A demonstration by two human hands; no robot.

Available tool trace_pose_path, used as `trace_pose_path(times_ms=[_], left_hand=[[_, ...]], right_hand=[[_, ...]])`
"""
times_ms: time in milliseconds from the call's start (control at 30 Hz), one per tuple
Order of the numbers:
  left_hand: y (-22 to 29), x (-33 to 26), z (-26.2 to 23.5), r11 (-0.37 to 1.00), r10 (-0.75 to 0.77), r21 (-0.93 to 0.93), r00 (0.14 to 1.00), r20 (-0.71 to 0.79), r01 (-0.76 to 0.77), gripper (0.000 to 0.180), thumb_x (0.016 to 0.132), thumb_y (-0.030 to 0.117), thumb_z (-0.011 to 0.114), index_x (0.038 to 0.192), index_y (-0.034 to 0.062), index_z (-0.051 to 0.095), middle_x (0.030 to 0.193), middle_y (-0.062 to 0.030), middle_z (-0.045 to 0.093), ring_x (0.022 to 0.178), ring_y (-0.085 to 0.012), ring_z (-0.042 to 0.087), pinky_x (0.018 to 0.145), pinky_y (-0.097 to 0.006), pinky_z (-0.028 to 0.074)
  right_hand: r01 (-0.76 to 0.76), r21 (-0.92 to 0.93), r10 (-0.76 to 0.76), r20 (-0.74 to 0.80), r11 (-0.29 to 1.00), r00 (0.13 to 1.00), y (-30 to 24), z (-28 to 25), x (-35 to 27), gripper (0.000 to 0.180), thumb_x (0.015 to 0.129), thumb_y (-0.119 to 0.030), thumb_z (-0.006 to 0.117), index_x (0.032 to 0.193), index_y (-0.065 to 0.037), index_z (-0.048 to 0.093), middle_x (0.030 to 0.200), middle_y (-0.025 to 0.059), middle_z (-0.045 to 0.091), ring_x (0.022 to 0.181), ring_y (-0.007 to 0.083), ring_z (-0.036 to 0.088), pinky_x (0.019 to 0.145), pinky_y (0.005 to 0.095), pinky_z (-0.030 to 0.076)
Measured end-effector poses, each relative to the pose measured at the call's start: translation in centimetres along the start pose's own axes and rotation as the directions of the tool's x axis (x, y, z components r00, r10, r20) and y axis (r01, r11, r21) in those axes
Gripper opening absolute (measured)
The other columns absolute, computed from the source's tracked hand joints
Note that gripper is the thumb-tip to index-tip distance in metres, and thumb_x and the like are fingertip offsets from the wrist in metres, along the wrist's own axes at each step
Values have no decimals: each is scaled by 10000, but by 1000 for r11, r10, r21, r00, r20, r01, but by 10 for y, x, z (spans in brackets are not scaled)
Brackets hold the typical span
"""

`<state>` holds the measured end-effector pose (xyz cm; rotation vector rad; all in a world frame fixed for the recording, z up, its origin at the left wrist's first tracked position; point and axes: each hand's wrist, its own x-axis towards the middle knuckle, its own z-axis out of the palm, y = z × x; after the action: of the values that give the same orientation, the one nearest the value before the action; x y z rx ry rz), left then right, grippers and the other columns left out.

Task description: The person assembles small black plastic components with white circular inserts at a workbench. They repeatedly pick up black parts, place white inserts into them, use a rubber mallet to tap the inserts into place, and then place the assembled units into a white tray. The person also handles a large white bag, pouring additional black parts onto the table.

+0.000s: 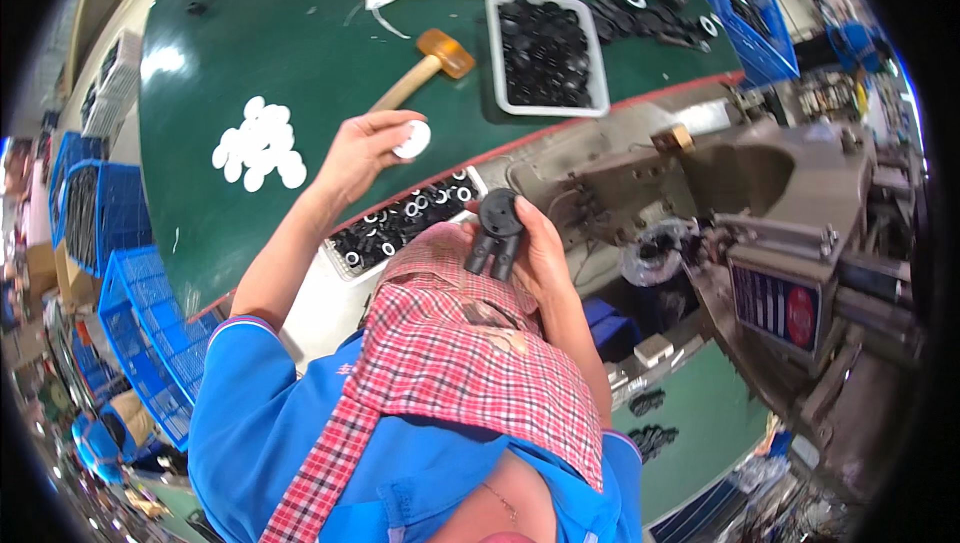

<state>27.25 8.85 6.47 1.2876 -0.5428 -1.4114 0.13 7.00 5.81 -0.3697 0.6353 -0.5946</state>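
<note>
Two bare hands at work over a dark green desk (300,53) w/ red edge. Left hand (362,151) has its grip closed round a small flat white plastic disc (412,139), pinched at fingertips just above desk, near its near edge. Right hand (530,243) grips a black plastic part w/ round head & two short prongs (498,233), fingers wrapped behind it, held above person's lap. Loose pile of white discs (258,143) lies left of left hand. Wooden-handled mallet w/ amber head (425,68) just beyond it. White tray of black parts (545,53) far right; shallow tray of black rings (405,223) betw. both hands
</note>
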Motion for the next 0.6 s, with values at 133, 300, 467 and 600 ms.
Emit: trace_pose_path(times_ms=[133, 300, 467, 600], left_hand=[[-16, -9, 77, 999, -49, 10, 972, 232, 48, 177, 923, 118, 651, 1056, 0, 656, 945, -46, 681, 897, -117, 649, 831, -263, 520], [-34, -4, 112, 968, 37, 229, 958, 285, -106, 206, 913, 178, 683, 993, -10, 655, 899, -52, 671, 814, -100, 627, 718, -247, 512], [-29, -11, 128, 949, -60, 315, 964, 258, -25, 205, 896, 165, 694, 971, -19, 647, 870, -53, 670, 800, -99, 632, 710, -253, 520], [-34, -14, 129, 944, -2, 313, 945, 328, -106, 181, 883, 151, 695, 945, -14, 653, 841, -29, 648, 762, -81, 603, 690, -243, 490]], right_hand=[[40, 58, -44, 73, 998, 996, -3, 2, -7, 471, 993, -350, 538, 1217, 59, 469, 1097, 216, 626, 887, 320, 693, 804, 408, 600], [74, 63, -75, 13, 995, 997, -8, 0, -22, 572, 984, -427, 539, 1272, 61, 454, 1100, 219, 626, 907, 331, 697, 795, 407, 609], [46, 71, -44, -26, 996, 999, -13, -3, -33, 608, 985, -463, 513, 1287, 62, 452, 1100, 230, 628, 906, 341, 698, 795, 416, 611], [36, 101, -36, -4, 994, 999, -9, -16, -33, 643, 979, -492, 493, 1319, 49, 426, 1134, 288, 607, 934, 420, 681, 791, 510, 604]])
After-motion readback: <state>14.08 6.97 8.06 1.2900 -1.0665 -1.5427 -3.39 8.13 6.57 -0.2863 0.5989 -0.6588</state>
